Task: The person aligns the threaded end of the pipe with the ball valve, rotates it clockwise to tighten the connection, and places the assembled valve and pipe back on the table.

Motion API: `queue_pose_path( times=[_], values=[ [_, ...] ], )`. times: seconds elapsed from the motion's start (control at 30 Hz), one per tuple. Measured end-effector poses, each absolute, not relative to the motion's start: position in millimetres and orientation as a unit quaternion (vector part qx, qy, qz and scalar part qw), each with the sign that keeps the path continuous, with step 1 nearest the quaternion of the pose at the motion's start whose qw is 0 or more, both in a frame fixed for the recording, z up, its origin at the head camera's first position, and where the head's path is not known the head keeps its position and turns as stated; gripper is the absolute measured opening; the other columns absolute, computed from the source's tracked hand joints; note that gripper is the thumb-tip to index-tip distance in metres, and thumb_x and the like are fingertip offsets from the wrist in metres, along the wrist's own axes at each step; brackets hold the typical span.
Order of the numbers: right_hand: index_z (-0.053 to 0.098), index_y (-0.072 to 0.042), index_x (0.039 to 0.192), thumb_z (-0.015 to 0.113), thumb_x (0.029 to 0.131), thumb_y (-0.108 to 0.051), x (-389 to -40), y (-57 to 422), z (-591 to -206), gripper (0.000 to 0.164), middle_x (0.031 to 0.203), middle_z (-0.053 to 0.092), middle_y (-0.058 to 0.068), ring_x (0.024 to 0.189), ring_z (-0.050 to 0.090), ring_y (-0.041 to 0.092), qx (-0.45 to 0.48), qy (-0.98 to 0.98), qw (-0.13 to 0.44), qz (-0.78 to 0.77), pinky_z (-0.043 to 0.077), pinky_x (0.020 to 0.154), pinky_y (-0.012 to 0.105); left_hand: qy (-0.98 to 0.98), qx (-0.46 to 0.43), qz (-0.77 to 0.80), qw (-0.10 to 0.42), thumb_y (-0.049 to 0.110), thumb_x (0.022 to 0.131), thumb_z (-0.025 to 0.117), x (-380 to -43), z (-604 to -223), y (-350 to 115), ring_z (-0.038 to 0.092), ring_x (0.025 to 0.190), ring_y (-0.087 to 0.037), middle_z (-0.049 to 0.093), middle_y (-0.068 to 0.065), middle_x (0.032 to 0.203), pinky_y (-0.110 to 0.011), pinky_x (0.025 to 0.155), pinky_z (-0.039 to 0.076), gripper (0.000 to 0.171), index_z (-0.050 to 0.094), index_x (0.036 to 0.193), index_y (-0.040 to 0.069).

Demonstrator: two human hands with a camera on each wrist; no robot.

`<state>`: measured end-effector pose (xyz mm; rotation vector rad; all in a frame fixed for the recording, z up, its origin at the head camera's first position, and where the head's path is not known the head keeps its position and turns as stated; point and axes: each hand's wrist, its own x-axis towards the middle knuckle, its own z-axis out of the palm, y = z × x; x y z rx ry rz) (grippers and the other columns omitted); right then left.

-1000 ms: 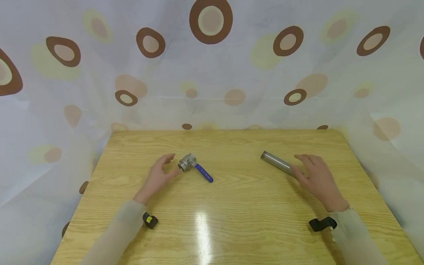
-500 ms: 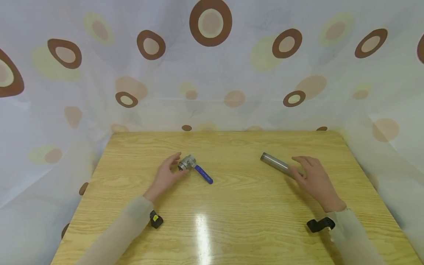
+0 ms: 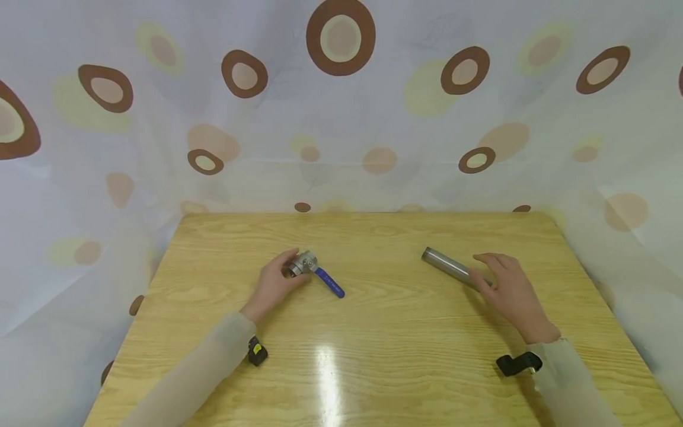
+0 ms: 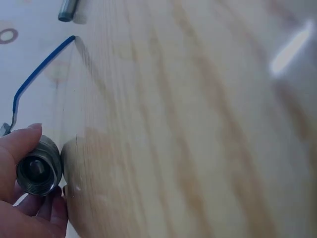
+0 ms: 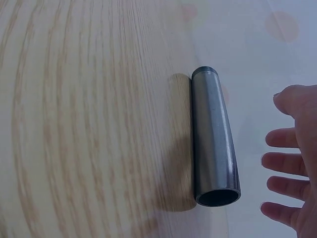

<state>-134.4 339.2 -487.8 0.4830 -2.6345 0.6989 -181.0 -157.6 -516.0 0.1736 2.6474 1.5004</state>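
A metal ball valve [image 3: 304, 264] with a long blue lever handle [image 3: 331, 283] lies on the left half of the wooden table. My left hand [image 3: 274, 283] holds the valve body between thumb and fingers; in the left wrist view its threaded opening [image 4: 38, 174] faces the camera. On the right half lies a metal pipe [image 3: 448, 264], threaded at its far end. My right hand [image 3: 509, 293] hovers over the pipe's near end. The right wrist view shows the fingers [image 5: 285, 163] extended and apart from the pipe [image 5: 214, 139], with a gap between.
The wooden table [image 3: 384, 344] reaches back to a hanging patterned sheet [image 3: 341, 118], which also rises along both sides. Black wrist cameras sit on both sleeves. A bright light reflection shows on the table near the front.
My left hand has moved right and forward, from beside the valve to a grip on its body. The right hand, the pipe and the valve stay nearly where they were.
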Motion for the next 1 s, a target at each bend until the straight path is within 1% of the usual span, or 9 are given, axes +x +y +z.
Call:
queue_pose_path(
  times=[0.17,0.33,0.43,0.6,0.8,0.9,1.0],
  values=[
    [0.065,0.006,0.126,0.067,0.102,-0.018,-136,340,-491,0.034,0.126,0.063,0.029,0.12,0.052,0.05,0.166,-0.937,0.181,0.248,0.046,0.095,0.068,0.875,0.051,0.478,0.056,0.025,0.088,0.085,-183,-515,-156,0.059,0.128,-0.036,0.06,-0.019,0.144,-0.051,0.111,0.049,0.071,0.054,0.149,0.004],
    [0.065,0.007,0.125,0.069,0.1,-0.016,-137,340,-491,0.034,0.124,0.063,0.031,0.118,0.053,0.052,0.172,-0.937,0.184,0.241,0.046,0.094,0.068,0.873,0.039,0.482,0.056,0.023,0.091,0.082,-184,-512,-155,0.061,0.125,-0.038,0.06,-0.022,0.144,-0.051,0.107,0.053,0.066,0.055,0.147,0.002],
    [0.066,0.008,0.125,0.071,0.099,-0.014,-137,339,-490,0.035,0.124,0.063,0.032,0.117,0.054,0.052,0.171,-0.94,0.179,0.237,0.047,0.094,0.069,0.87,0.031,0.489,0.054,0.022,0.09,0.082,-184,-510,-157,0.061,0.126,-0.039,0.06,-0.024,0.144,-0.051,0.108,0.052,0.064,0.057,0.146,0.002],
    [0.066,0.007,0.125,0.073,0.097,-0.012,-135,340,-489,0.035,0.125,0.063,0.032,0.116,0.054,0.05,0.163,-0.944,0.171,0.23,0.049,0.092,0.068,0.854,0.027,0.517,0.056,0.016,0.089,0.082,-184,-507,-160,0.062,0.126,-0.04,0.062,-0.024,0.141,-0.049,0.108,0.053,0.062,0.059,0.144,0.002],
    [0.066,0.006,0.125,0.075,0.094,-0.007,-134,342,-488,0.034,0.125,0.063,0.03,0.115,0.054,0.049,0.165,-0.944,0.169,0.23,0.05,0.089,0.067,0.832,0.017,0.55,0.07,0.011,0.089,0.081,-183,-503,-161,0.061,0.127,-0.039,0.059,-0.024,0.144,-0.047,0.107,0.054,0.059,0.06,0.144,0.004],
    [0.066,0.007,0.125,0.077,0.091,-0.004,-135,343,-487,0.037,0.123,0.064,0.031,0.113,0.055,0.049,0.168,-0.945,0.166,0.226,0.05,0.089,0.066,0.818,0.021,0.57,0.072,0.008,0.09,0.079,-183,-501,-160,0.06,0.13,-0.041,0.058,-0.026,0.145,-0.045,0.109,0.053,0.057,0.059,0.144,0.002],
    [0.065,0.008,0.125,0.079,0.09,-0.005,-136,344,-487,0.04,0.121,0.065,0.032,0.111,0.057,0.05,0.166,-0.95,0.15,0.218,0.05,0.089,0.067,0.802,0.027,0.592,0.074,0.004,0.091,0.078,-183,-500,-160,0.059,0.131,-0.043,0.057,-0.029,0.144,-0.042,0.108,0.053,0.056,0.058,0.143,-0.002]
  ],
)
